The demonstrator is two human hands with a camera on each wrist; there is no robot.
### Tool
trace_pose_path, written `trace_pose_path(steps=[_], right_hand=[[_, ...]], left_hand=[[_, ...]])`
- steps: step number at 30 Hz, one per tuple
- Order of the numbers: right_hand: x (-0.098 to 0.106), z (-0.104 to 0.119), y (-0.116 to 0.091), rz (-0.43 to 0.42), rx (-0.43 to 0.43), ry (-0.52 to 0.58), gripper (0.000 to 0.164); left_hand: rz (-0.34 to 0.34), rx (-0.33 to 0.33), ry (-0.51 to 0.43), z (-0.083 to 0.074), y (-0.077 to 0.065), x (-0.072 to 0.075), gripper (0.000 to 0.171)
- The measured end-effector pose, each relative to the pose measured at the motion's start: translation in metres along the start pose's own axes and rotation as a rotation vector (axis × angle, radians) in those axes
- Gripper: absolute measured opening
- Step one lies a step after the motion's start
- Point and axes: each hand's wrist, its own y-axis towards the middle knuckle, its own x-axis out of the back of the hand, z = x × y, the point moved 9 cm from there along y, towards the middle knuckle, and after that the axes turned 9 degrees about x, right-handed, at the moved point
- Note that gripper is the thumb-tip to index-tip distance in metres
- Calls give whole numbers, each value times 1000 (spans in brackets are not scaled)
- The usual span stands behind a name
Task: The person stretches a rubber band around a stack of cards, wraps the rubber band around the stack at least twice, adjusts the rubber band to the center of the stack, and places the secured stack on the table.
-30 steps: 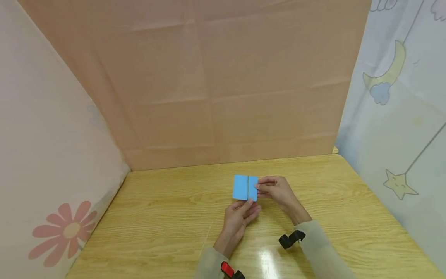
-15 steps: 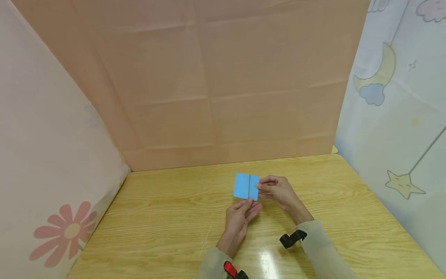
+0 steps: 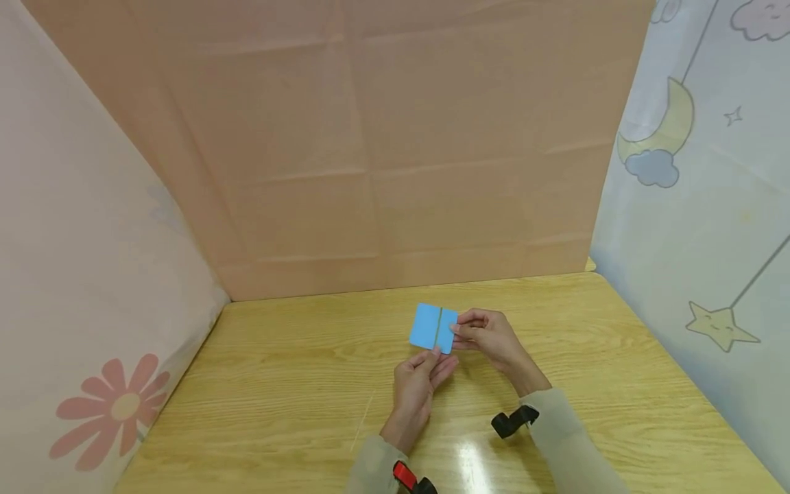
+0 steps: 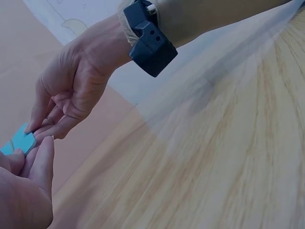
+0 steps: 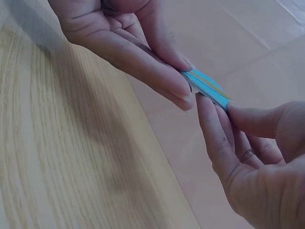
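Note:
A small stack of light blue cards (image 3: 424, 327) is held up over the wooden table, bound by a thin yellowish rubber band (image 3: 439, 326). My left hand (image 3: 415, 387) pinches its near edge by the band, thumb on top and fingers beneath. On the right edge, my right hand (image 3: 496, 342) grips the stack between thumb and fingers. The right wrist view shows the card stack (image 5: 209, 88) edge-on, in thin layers, with both thumbs on its blue face. Most of the stack is hidden by the hands or cut off in the left wrist view.
The wood-grain table (image 3: 296, 370) runs back to a hanging brown cloth (image 3: 370, 171). White printed cloths stand on both sides, a flower (image 3: 126, 407) on the left one and a moon (image 3: 673, 120) on the right one. A black wrist device (image 4: 152, 45) is strapped to my right wrist.
The card stack has tilted slightly clockwise in the head view and risen a little. Both hands keep their grip and have shifted only slightly.

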Motion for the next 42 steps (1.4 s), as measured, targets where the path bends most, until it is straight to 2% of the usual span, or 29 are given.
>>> trace_pose_path(steps=[10,17,23,32,42], right_hand=[[12,-1,-1,-6,-13,-74,18],[14,2,-2,18,-8,-70,20],[17,2,-4,12,-33,-50,22],[17,1,-4,45,-35,-78,26],[9,-8,-9,147,-62,-101,26]], left_hand=[[-49,-42,-3,-10,-1,9,28],[-25,-10,-7,-6,1,7,28],[7,30,17,-1,1,5,38],[-60,25,67,-12,5,17,40],[-87,10,216,-36,14,39,37]])
